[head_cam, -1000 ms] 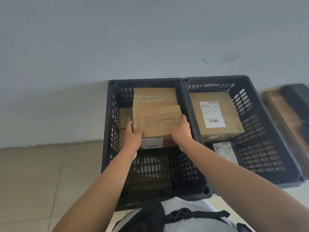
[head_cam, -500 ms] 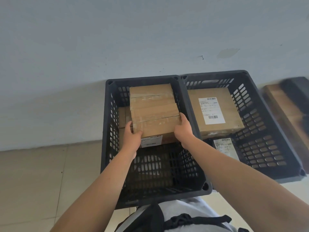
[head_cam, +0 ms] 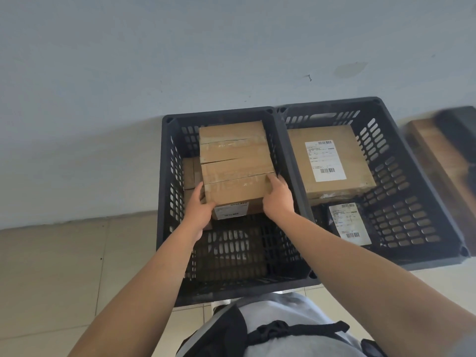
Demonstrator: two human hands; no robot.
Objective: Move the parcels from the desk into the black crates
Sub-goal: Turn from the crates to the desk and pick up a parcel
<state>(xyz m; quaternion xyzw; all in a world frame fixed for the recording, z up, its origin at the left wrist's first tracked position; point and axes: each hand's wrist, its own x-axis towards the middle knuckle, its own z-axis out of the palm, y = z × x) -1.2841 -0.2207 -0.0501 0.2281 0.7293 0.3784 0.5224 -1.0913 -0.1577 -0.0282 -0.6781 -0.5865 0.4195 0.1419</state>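
Left hand (head_cam: 199,211) and right hand (head_cam: 278,197) still grip the taped parcel (head_cam: 235,166), now lower in the left crate (head_cam: 167,176) (release pending).

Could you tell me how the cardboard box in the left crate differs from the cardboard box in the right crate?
The left crate's box is gripped at its near corners by the left hand and right hand; the right crate's box lies untouched. The left crate's box shows tape seams across its top and a label on its near side; the right crate's box carries its white label on top. Both are brown cardboard.
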